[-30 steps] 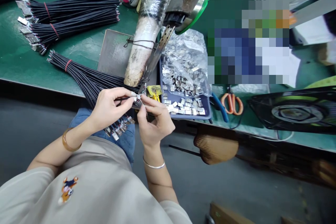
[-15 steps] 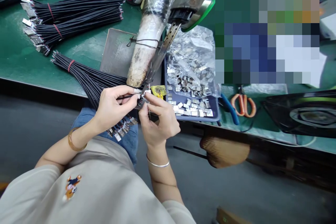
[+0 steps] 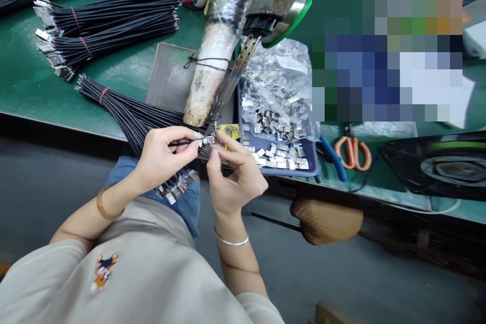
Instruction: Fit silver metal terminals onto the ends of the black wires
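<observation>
My left hand [image 3: 165,149] is closed in a pinch on a black cable near its tip. A small silver metal connector [image 3: 208,139] shows at the end of that cable, just beyond the fingertips. My right hand [image 3: 235,169] is right beside the connector, thumb and index finger apart, with nothing visible between them. Above both hands, a soldering iron [image 3: 243,55] slants down, its lower end close to the connector. A bundle of black cables [image 3: 125,111] passes behind my left hand. Several finished-looking cable ends with metal connectors [image 3: 172,192] hang below it, over my lap.
A blue tray [image 3: 314,162] at the right holds loose metal connectors and a plastic bag [image 3: 281,71] of more. A stained white pipe [image 3: 207,81] comes down over a grey plate [image 3: 167,73]. Orange-handled scissors [image 3: 352,153], a yellow sponge [image 3: 230,131] and banded cable bundles [image 3: 121,12] lie around.
My right hand has drawn slightly right and down, its fingertips coming away from the cable end. The silver connector now shows between the hands. My left hand keeps its pinch.
</observation>
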Tool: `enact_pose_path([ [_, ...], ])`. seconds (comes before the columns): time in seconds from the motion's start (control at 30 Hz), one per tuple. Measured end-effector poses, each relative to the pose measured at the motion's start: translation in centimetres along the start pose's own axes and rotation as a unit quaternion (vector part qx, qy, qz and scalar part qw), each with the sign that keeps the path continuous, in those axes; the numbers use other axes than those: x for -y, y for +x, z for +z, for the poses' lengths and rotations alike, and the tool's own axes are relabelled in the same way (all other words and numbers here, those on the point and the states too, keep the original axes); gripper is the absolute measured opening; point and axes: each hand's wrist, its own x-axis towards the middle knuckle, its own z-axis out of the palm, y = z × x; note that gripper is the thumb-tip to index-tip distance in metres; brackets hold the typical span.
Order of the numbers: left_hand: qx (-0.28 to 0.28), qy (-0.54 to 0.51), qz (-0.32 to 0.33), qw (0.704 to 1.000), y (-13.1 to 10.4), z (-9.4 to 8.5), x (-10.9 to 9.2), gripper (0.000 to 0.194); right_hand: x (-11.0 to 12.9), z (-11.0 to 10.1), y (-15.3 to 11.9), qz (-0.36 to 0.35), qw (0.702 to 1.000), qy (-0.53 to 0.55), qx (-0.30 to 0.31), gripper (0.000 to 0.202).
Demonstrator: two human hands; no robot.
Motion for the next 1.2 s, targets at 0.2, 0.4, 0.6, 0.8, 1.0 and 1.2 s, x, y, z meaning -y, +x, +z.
enact_pose_path([
  [0.2, 0.003, -0.001, 0.006, 1.000, 0.1, 0.0, 0.0, 0.015, 0.1, -0.1, 0.0, 0.045, 0.999, 0.013, 0.026, 0.007],
  [0.4, 0.022, -0.017, -0.016, 0.999, 0.0, -0.1, 0.5, 0.020, 0.0, 0.0, 0.3, 0.023, 0.999, 0.023, 0.032, 0.010],
  [0.6, 0.011, -0.007, -0.004, 1.000, 0.1, 0.0, 0.2, 0.019, 0.0, 0.1, 0.7, 0.007, 1.000, 0.005, 0.021, 0.010],
  [0.8, -0.004, -0.018, -0.001, 1.000, 0.2, 0.0, -0.1, 0.019, 0.3, 0.1, 0.8, 0.001, 0.999, 0.025, 0.024, 0.014],
  [1.0, 0.024, -0.006, -0.017, 1.000, 0.1, -0.2, 0.3, 0.020, -0.1, -0.2, 0.6, 0.014, 0.999, 0.027, 0.034, 0.014],
  [1.2, 0.014, 0.015, -0.001, 1.000, 0.1, -0.1, 0.2, 0.019, -0.2, -0.2, 1.0, 0.002, 0.999, 0.003, 0.034, 0.010],
])
